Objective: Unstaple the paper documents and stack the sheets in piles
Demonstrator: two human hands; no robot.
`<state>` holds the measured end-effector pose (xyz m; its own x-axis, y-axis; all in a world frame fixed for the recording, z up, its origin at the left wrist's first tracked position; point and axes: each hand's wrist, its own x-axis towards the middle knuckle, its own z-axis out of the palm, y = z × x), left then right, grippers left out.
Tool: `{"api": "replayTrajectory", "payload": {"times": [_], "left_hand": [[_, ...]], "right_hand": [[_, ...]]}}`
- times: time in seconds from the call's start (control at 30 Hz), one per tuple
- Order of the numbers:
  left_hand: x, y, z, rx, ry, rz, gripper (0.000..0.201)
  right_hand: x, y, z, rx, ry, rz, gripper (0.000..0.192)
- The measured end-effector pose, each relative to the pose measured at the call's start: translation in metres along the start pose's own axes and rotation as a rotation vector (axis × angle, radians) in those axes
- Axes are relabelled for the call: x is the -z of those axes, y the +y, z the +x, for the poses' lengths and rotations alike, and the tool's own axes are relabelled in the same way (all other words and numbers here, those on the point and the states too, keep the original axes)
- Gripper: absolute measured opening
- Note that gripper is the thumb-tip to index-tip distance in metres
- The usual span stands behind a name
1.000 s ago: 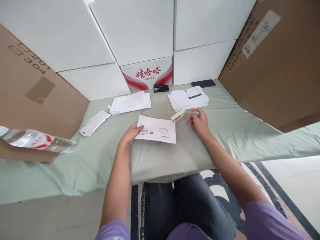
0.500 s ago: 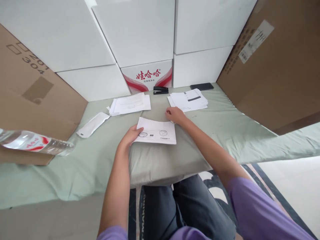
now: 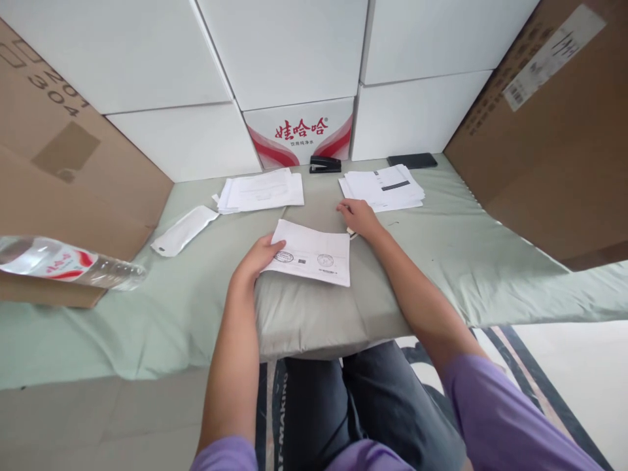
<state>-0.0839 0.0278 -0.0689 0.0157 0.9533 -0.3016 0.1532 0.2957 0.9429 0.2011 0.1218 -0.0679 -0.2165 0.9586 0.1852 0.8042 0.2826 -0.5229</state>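
My left hand (image 3: 261, 255) grips the left edge of a white paper sheet (image 3: 314, 252), thumb on top. Round stamp marks and a small dark square are printed on that sheet, and its near edge is tilted up slightly off the cloth. Just beyond its right corner is my right hand (image 3: 359, 216), fingers curled, close to the right paper stack (image 3: 380, 186). A small whitish object (image 3: 351, 233) pokes out below this hand; its kind does not show. Another paper stack (image 3: 262, 191) lies to the left, and a black stapler (image 3: 325, 165) sits between the stacks at the back.
White cartons (image 3: 289, 52) form a wall behind the green cloth (image 3: 196, 288). Brown boxes flank both sides. A water bottle (image 3: 69, 263) and a white packet (image 3: 184, 230) lie left; a black phone (image 3: 412, 161) lies at the back right.
The sheet in my left hand has its near edge tilted slightly more. My right hand stays curled near the right stack. The whole view has shifted a little with my head.
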Motion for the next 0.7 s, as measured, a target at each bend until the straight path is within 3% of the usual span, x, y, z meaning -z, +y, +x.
{"api": "replayTrajectory", "payload": {"times": [0.5, 0.7], "left_hand": [[-0.002, 0.001, -0.001, 0.001, 0.007, 0.058, 0.039], [-0.003, 0.002, -0.001, 0.012, 0.009, 0.06, 0.039]], "right_hand": [[-0.005, -0.009, -0.006, 0.014, -0.058, -0.097, 0.034], [-0.005, -0.014, -0.007, -0.019, -0.025, -0.095, 0.034]]}}
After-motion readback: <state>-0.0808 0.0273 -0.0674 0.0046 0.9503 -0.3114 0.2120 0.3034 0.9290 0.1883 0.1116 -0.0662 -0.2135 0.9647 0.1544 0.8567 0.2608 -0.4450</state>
